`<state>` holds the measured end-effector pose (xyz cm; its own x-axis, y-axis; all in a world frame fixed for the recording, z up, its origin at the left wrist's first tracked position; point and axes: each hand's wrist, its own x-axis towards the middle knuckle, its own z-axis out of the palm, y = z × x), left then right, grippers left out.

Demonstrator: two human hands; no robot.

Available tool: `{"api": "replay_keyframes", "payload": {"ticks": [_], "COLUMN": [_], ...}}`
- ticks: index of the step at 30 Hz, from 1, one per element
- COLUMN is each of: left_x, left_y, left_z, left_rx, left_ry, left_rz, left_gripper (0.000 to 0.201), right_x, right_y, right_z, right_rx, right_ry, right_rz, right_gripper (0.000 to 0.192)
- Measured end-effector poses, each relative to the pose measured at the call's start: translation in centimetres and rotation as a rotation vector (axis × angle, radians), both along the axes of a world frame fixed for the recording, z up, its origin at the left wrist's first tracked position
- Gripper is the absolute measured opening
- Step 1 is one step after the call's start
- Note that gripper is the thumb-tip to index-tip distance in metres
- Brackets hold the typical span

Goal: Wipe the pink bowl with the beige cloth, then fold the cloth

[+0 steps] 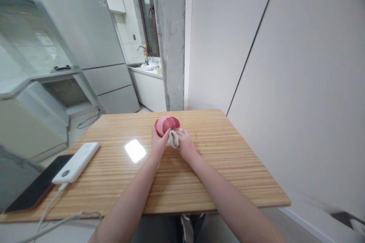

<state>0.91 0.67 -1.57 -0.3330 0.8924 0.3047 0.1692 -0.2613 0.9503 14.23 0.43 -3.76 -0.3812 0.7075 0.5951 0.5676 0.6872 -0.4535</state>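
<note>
A round pink object [169, 123] with darker pink segments sits near the far middle of the wooden table [216, 167]. My left hand [158, 141] grips its left side, thumb up against it. My right hand [186, 145] is closed on a small crumpled white cloth [173, 138] and presses it against the lower front of the pink object. Both forearms reach in from the near edge.
A white power bank [77, 161] with a white cable [51, 207] lies at the table's left, next to a black phone [34, 190]. A white wall runs along the right. A grey fridge [91, 41], concrete pillar [170, 38] and kitchen sink [146, 64] stand beyond.
</note>
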Motion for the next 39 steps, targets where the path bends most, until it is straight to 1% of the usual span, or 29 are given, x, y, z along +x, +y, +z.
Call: {"api": "replay_keyframes", "payload": {"ticks": [2, 4, 7, 8, 10, 12, 13, 14, 16, 18, 19, 22, 24, 27, 29, 31, 33, 35, 37, 39], "left_x": [0.1, -0.3, -1.7, -2.1, -2.6, -2.4, -2.0, -1.5, -0.3, 0.5, 0.6, -0.3, -1.5, -2.7, -2.7, -1.9, -0.8, 0.3, 0.6, 0.0], "left_y": [0.1, 0.2, 0.2, 0.2, 0.1, -0.2, -0.3, -0.5, -0.7, -0.8, -0.8, -0.3, 0.1, 0.6, 0.8, 0.8, 0.7, 0.7, 0.8, 0.9], "left_z": [-0.4, -0.4, 0.2, 0.5, 1.1, 1.5, 1.6, 1.6, 1.4, 1.0, 0.8, 0.6, 0.8, 1.3, 1.4, 0.9, 0.0, -1.0, -1.6, -1.5], "left_rx": [-0.01, 0.003, 0.047, 0.049, 0.03, 0.007, 0.001, 0.001, 0.024, 0.037, 0.031, 0.013, 0.014, -0.031, -0.049, -0.029, -0.018, -0.046, -0.094, -0.104], "left_ry": [0.027, 0.125, 0.298, 0.327, 0.348, 0.322, 0.284, 0.233, 0.149, 0.141, 0.167, 0.277, 0.314, 0.252, 0.152, 0.042, -0.059, -0.14, -0.175, -0.093], "left_rz": [-0.029, -0.01, 0.01, -0.007, -0.07, -0.15, -0.158, -0.136, -0.039, 0.043, 0.052, 0.009, -0.027, -0.058, -0.077, -0.073, -0.033, -0.014, -0.017, 0.008], "left_gripper": [0.065, 0.06, 0.059, 0.059, 0.062, 0.069, 0.073, 0.077, 0.082, 0.078, 0.072, 0.06, 0.061, 0.064, 0.072, 0.081, 0.084, 0.08, 0.071, 0.06], "right_x": [-0.1, -0.2, 0.2, 0.4, 0.8, 0.9, 0.8, 0.7, 0.1, -0.4, -0.6, -0.6, -0.1, 0.9, 1.2, 1.2, 0.8, 0.4, 0.0, -0.3], "right_y": [0.1, 0.3, 0.6, 0.6, 0.6, 0.3, 0.1, 0.0, -0.2, -0.2, -0.2, 0.2, 0.3, 0.4, 0.2, 0.1, 0.0, 0.0, 0.1, 0.2], "right_z": [-0.2, -0.3, 0.0, 0.2, 0.5, 0.7, 0.7, 0.6, 0.3, -0.1, -0.2, -0.3, 0.1, 0.9, 1.2, 1.1, 0.8, 0.4, 0.0, -0.2], "right_rx": [0.001, 0.013, 0.064, 0.083, 0.096, 0.077, 0.064, 0.057, 0.06, 0.056, 0.05, 0.056, 0.075, 0.084, 0.077, 0.06, 0.054, 0.068, 0.071, 0.053], "right_ry": [-0.01, -0.073, -0.16, -0.184, -0.231, -0.273, -0.281, -0.277, -0.248, -0.208, -0.199, -0.245, -0.287, -0.307, -0.309, -0.295, -0.252, -0.19, -0.157, -0.183], "right_rz": [-0.021, 0.014, 0.044, 0.028, -0.047, -0.124, -0.146, -0.157, -0.145, -0.128, -0.115, -0.033, 0.009, -0.027, -0.074, -0.099, -0.098, -0.083, -0.061, -0.039], "right_gripper": [0.029, 0.024, 0.021, 0.022, 0.024, 0.025, 0.026, 0.025, 0.022, 0.019, 0.018, 0.018, 0.021, 0.026, 0.026, 0.025, 0.023, 0.021, 0.02, 0.018]}}
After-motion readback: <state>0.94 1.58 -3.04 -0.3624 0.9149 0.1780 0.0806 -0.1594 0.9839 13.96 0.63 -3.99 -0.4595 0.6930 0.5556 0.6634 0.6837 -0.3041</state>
